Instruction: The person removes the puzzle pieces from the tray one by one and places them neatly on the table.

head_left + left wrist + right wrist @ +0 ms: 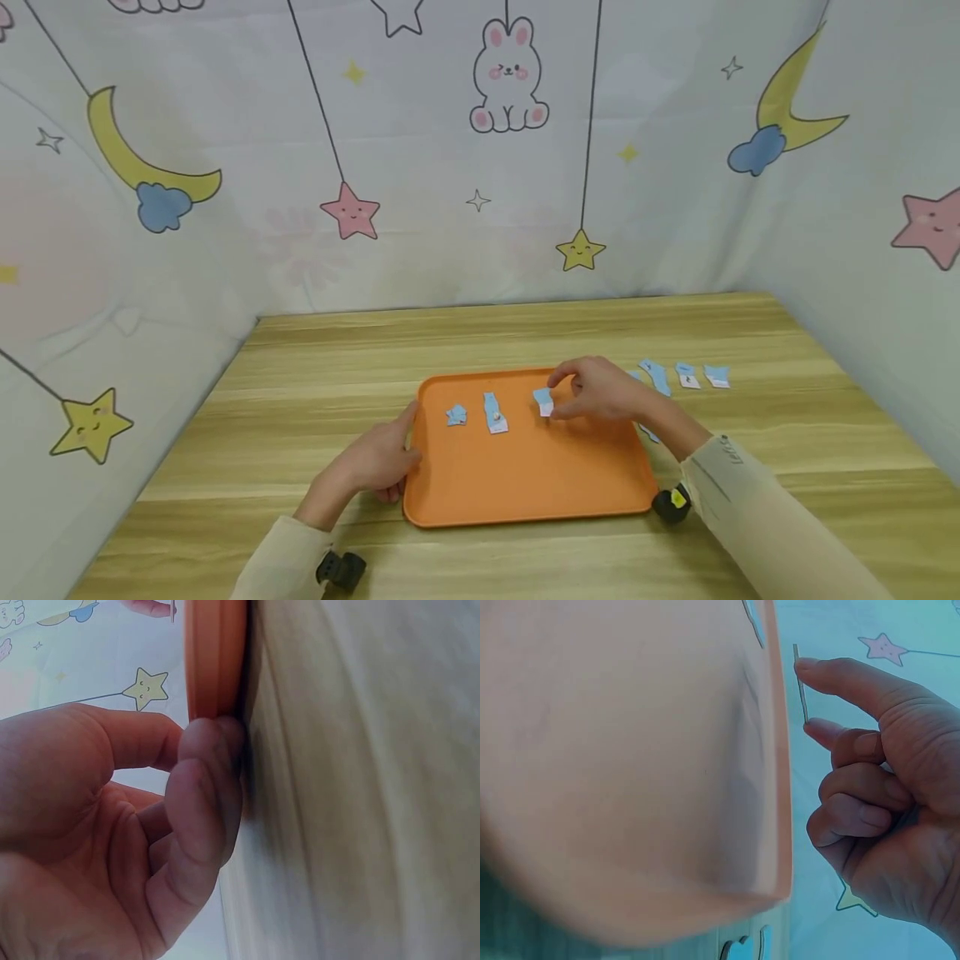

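My right hand [600, 390] pinches a piece [543, 400] between thumb and forefinger above the tray [525, 483]. My left hand [380, 455], fingers curled, grips the tray's left edge.

No text can be read with certainty. In the head view, dark slanted lettering [729, 450] stands on the cream sleeve [780, 525] at the lower right, too small to make out; a faint line runs beneath it.
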The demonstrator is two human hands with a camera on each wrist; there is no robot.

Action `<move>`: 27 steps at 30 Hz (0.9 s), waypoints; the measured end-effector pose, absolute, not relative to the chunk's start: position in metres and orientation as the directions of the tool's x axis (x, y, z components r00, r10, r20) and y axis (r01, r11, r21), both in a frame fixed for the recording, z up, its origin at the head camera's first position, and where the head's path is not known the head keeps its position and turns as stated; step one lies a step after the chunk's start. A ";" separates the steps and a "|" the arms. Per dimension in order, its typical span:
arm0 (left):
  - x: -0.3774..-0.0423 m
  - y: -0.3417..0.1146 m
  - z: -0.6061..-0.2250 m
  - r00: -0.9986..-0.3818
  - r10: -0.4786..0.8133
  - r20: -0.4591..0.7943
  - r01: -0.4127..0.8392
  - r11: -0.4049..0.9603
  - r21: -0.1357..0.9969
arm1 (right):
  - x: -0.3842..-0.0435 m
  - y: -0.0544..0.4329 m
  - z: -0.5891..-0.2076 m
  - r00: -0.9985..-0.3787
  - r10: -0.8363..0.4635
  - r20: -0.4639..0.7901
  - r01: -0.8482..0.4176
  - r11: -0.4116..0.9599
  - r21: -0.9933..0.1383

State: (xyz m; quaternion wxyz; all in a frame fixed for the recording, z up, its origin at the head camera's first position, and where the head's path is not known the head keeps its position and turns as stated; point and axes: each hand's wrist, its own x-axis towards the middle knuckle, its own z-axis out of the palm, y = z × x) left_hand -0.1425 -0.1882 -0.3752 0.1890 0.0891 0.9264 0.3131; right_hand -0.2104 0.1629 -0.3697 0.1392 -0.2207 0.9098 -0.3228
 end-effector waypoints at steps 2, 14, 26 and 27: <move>-0.142 -0.188 -0.375 -0.913 0.282 -0.294 0.045 0.787 0.615 | -0.209 0.166 -0.369 -0.865 -0.491 -0.103 -0.315 0.691 -0.650; -0.143 -0.189 -0.377 -0.914 0.296 -0.279 0.059 0.775 0.629 | -0.199 0.185 -0.368 -0.887 -0.457 -0.067 -0.289 0.664 -0.690; -0.143 -0.189 -0.377 -0.913 0.291 -0.286 0.050 0.775 0.630 | -0.186 0.203 -0.366 -0.900 -0.433 -0.049 -0.271 0.645 -0.715; -0.142 -0.189 -0.377 -0.913 0.292 -0.286 0.051 0.775 0.630 | -0.185 0.205 -0.366 -0.902 -0.429 -0.044 -0.272 0.644 -0.715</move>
